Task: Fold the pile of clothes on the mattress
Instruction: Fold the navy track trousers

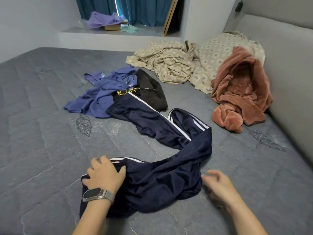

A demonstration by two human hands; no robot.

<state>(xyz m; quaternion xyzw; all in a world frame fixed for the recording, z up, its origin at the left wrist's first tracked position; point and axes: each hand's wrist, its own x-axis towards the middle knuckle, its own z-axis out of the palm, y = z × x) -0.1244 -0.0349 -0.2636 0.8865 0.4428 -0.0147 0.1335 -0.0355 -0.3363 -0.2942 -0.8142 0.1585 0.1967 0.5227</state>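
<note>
A: Where are the navy trousers (152, 175)?

B: On the grey mattress (42, 116), running from near 6 o'clock up toward the centre. The near end is bunched under the hands; the white-striped legs bend away toward 1 o'clock and then back to the pile.

A: And the left hand (105, 175)?

B: It lies on the near left end of the trousers, at about 7 o'clock, fingers spread and pressing the cloth down. A watch (97, 195) sits on that wrist.

A: The right hand (218, 185)?

B: At about 5 o'clock, at the right edge of the bunched cloth. It is blurred, fingers loosely curled; I cannot tell whether it pinches the fabric or only touches it.

A: The rest of the pile?

B: A blue shirt (101, 92) lies crumpled at about 11 o'clock from the centre, touching the far end of the trousers. A black garment (150, 89) lies just beside it to the right, partly under the trousers' far end.

A: Anything else?

B: A patterned beige sheet (169, 65) is rumpled at 1 o'clock, and a rust-pink fleece (237, 92) is heaped at 2 o'clock against the grey headboard (288, 56). On the ledge at 12 o'clock lies a purple cloth (103, 20) before teal curtains (144, 9).
</note>
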